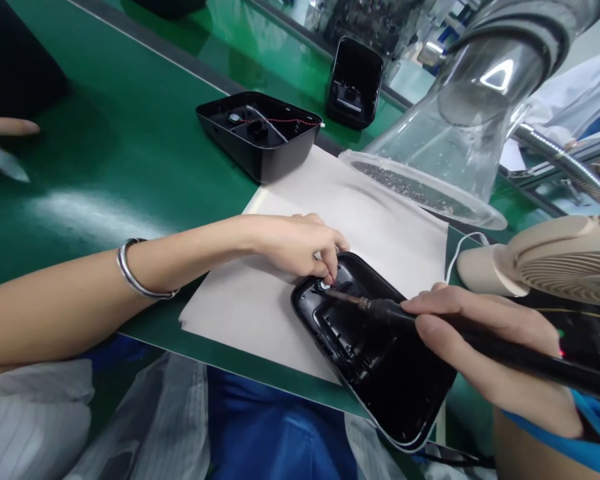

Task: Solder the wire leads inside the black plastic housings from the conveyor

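Note:
A black plastic housing (380, 367) lies open side up on a white sheet (260, 313), overhanging the table's near edge. My left hand (300, 243), a silver bangle on its wrist, pinches a small round silver part (325, 285) at the housing's far corner, fingers closed. My right hand (485, 347) grips a black soldering iron (430, 323) like a pen. Its metal tip touches the housing right beside that round part.
A second open black housing (260, 130) with red wires sits on the green table (130, 133). Another black unit (355, 80) stands behind it. A clear fume funnel (445, 153) hangs at right above a beige fan (565, 260). Another person's fingers (5, 130) show at far left.

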Motion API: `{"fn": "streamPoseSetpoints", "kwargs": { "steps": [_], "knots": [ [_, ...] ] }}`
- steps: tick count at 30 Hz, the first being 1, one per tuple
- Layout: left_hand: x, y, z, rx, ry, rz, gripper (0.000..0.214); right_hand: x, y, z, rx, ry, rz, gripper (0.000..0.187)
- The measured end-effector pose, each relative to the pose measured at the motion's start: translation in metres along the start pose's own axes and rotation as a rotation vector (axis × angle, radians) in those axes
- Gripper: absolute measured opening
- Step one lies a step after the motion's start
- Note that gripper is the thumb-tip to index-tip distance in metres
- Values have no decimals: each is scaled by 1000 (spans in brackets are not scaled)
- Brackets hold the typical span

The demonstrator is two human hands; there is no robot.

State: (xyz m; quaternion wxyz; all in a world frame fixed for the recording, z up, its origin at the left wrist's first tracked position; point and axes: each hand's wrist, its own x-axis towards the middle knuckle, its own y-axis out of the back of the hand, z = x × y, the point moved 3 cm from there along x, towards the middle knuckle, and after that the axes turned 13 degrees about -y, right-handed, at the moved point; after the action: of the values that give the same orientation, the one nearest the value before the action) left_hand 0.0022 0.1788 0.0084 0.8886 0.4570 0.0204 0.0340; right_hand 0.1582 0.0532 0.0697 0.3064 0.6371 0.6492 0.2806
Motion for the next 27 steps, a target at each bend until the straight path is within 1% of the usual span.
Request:
{"fn": "streamPoseSetpoints", "kwargs": {
  "steps": [2,8,15,18,27],
  "knots": [
    [1,0,-1,-8,-9,2,31,0,1,1,4,3,1,15],
    [1,-1,-1,-13,-18,6,32,-1,-1,4,-38,-48,24,15],
    [2,0,-1,-34,-1,4,31,0,-2,8,-14,-91,28,16],
    [2,1,-1,-45,-2,16,31,1,-1,9,-46,-107,39,17],
    [2,-1,-2,-20,10,5,33,5,2,18,-51,-186,-28,16]
  ]
}}
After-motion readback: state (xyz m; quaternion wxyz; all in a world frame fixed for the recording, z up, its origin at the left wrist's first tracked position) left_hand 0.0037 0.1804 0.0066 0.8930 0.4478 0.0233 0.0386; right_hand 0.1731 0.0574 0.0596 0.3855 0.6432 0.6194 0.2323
